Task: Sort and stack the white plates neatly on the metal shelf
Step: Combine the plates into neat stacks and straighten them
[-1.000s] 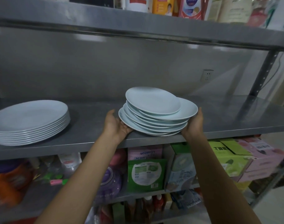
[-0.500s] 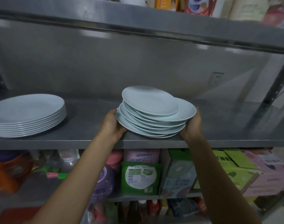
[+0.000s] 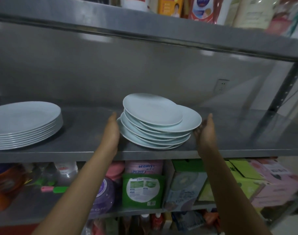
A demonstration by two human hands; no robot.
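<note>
An uneven stack of several small white plates (image 3: 153, 112) rests on the middle metal shelf (image 3: 87, 133) near its front edge, the top plates shifted left and back. My left hand (image 3: 111, 131) stands flat, fingers straight, against the stack's left rim. My right hand (image 3: 206, 131) stands the same way against the right rim, fingertips near the widest plate. Neither hand is under the stack. A neat stack of several larger white plates (image 3: 24, 116) sits at the shelf's left end.
The upper shelf (image 3: 161, 36) hangs low over the plates and carries bottles and packets. A perforated upright post (image 3: 279, 97) stands at the right. Below, the lower shelf is crowded with boxes, packets and bottles. Bare shelf surface lies between the two stacks and right of the small one.
The small stack has gone from cupped in my hands at the shelf's front edge to resting further onto the shelf. Both hands have opened flat against its sides.
</note>
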